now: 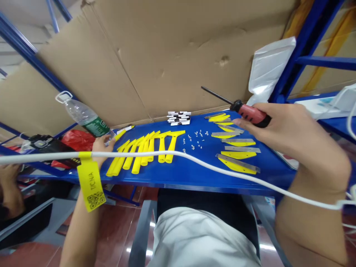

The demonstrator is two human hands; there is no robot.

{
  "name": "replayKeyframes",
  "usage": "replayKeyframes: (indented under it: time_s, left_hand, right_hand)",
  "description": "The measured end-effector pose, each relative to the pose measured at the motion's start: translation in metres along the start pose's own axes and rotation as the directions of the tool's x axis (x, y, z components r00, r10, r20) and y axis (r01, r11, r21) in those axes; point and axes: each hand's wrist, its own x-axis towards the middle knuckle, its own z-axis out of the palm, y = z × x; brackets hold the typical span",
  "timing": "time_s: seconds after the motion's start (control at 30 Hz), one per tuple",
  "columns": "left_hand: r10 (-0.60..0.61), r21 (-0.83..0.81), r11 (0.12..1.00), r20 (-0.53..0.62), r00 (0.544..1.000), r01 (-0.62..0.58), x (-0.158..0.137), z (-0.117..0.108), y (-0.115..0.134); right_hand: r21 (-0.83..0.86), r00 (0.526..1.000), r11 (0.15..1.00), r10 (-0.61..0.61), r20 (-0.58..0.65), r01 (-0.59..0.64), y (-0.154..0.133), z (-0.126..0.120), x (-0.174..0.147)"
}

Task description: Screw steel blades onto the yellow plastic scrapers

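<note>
My right hand is closed round the red and black handle of a screwdriver. Its dark shaft points up and left, above the table. Beneath it lie several yellow strips, each with a thin grey blade against it. At the left my left hand is by the base of a plastic bottle, fingers curled; what they hold, if anything, is hidden. A row of yellow T-shaped scraper handles lies to its right. Small screw-like pieces are scattered mid-table.
A white cable with a yellow tag crosses the view in front. Stacked white cards stand by the cardboard wall. A red bag and a black case are at left. Another person's arm shows far left.
</note>
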Motion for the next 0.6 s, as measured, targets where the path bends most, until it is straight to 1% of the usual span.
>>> replayKeyframes:
  time_s: [0.03, 0.1, 0.13, 0.2, 0.27, 0.37, 0.43, 0.53, 0.6]
  left_hand:
    - [0.002, 0.03, 1.0, 0.027, 1.0, -0.002, 0.013, 0.003, 0.002]
    - [0.009, 0.079, 0.997, 0.103, 0.995, -0.017, 0.035, 0.011, 0.006]
    - [0.009, 0.104, 0.994, 0.134, 0.991, -0.023, 0.043, 0.015, 0.008]
    - [0.003, 0.158, 0.987, 0.159, 0.987, -0.028, 0.054, 0.023, 0.011]
    - [0.001, 0.206, 0.978, 0.152, 0.988, -0.033, 0.058, 0.027, 0.013]
    - [0.019, 0.244, 0.968, 0.148, 0.989, -0.055, 0.061, 0.028, 0.016]
    - [0.036, 0.247, 0.966, 0.169, 0.985, -0.078, 0.065, 0.027, 0.019]
    - [0.061, 0.231, 0.967, 0.208, 0.976, -0.109, 0.072, 0.024, 0.026]
    - [0.1, 0.203, 0.969, 0.201, 0.975, -0.142, 0.074, 0.022, 0.033]
  right_hand:
    - [0.012, 1.0, 1.0, -0.001, -0.004, 0.001, 0.001, 0.001, 0.0]
    - [0.006, 1.0, 1.0, -0.014, 0.024, 0.014, 0.003, 0.004, 0.001]
    - [-0.005, 0.999, 1.0, -0.021, 0.037, 0.021, 0.004, 0.005, 0.002]
    - [-0.025, 0.998, 0.999, -0.037, 0.058, 0.039, 0.005, 0.006, 0.004]
    - [-0.032, 0.996, 0.998, -0.051, 0.073, 0.054, 0.005, 0.006, 0.005]
    - [-0.03, 0.995, 0.998, -0.051, 0.081, 0.053, 0.006, 0.007, 0.005]
    - [-0.035, 0.996, 0.998, -0.051, 0.067, 0.053, 0.007, 0.008, 0.005]
    - [-0.01, 0.995, 0.997, -0.082, 0.053, 0.083, 0.008, 0.009, 0.004]
    - [0.013, 0.995, 0.995, -0.096, 0.034, 0.095, 0.008, 0.009, 0.004]
